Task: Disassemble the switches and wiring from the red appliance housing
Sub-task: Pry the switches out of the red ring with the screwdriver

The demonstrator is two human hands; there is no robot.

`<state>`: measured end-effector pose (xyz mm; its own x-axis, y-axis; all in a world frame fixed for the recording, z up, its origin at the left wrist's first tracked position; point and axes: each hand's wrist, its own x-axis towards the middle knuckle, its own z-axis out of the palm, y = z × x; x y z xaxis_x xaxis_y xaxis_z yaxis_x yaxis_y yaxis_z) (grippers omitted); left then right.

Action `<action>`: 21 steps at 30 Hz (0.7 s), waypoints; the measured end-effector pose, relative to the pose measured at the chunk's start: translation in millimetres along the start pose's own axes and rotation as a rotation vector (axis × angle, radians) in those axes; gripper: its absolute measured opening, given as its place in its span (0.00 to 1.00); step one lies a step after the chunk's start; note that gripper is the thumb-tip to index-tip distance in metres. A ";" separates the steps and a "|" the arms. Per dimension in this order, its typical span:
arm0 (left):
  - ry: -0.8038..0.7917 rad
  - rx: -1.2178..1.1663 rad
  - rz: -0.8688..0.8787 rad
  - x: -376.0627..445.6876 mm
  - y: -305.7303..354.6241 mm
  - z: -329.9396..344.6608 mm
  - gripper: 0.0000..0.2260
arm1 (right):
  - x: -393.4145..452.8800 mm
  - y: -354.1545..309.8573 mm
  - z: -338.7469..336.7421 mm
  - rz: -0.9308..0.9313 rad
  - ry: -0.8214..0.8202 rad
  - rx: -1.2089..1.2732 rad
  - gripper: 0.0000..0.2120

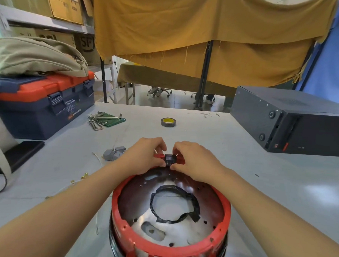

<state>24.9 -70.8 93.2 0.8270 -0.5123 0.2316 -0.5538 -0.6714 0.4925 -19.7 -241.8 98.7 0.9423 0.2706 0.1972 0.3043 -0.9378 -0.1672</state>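
A wide grey table (213, 130) fills the view, with a mustard-yellow curtain (188, 32) hanging behind it. Off to the right sits a black computer case (293, 118), lying flat. Far left stands a blue and orange toolbox (39, 105) with a khaki bag (32, 58) heaped on its lid.

Front and centre, close to the near edge, is the red appliance housing (169, 243), round, open side up, a dark metal plate inside with a ring of black tape around its middle opening. Both arms reach over it to the far rim.

There the left hand (146, 154) and the right hand (192, 158) meet, fingers curled in, and together they pinch a small black switch (169, 159) seated in the red rim. Left fingertips grip it from one side, right from the other; the thumbs press at its near edge.

Smaller items now: a set of hex keys (101, 120) on a green sleeve near the toolbox, a roll of tape (168, 122) with a yellow core further back, a grey connector block (113, 153) just left of the left hand, and thin white wires (98, 160) trailing across the table beside the left forearm.
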 end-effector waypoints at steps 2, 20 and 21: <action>0.013 0.021 -0.012 1.4 1.1 5.0 0.10 | 4.5 2.1 3.7 0.022 -0.023 0.072 0.16; -0.067 -0.006 0.062 -4.3 -2.2 4.4 0.08 | 9.3 9.9 10.9 0.067 -0.088 0.268 0.14; -0.068 -0.009 0.062 -4.5 -2.3 4.5 0.08 | 9.2 10.0 10.9 0.068 -0.090 0.270 0.14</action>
<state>22.1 -69.4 87.3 0.7824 -0.5883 0.2043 -0.6026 -0.6324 0.4867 -6.4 -246.3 88.3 0.9667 0.2384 0.0926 0.2547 -0.8658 -0.4306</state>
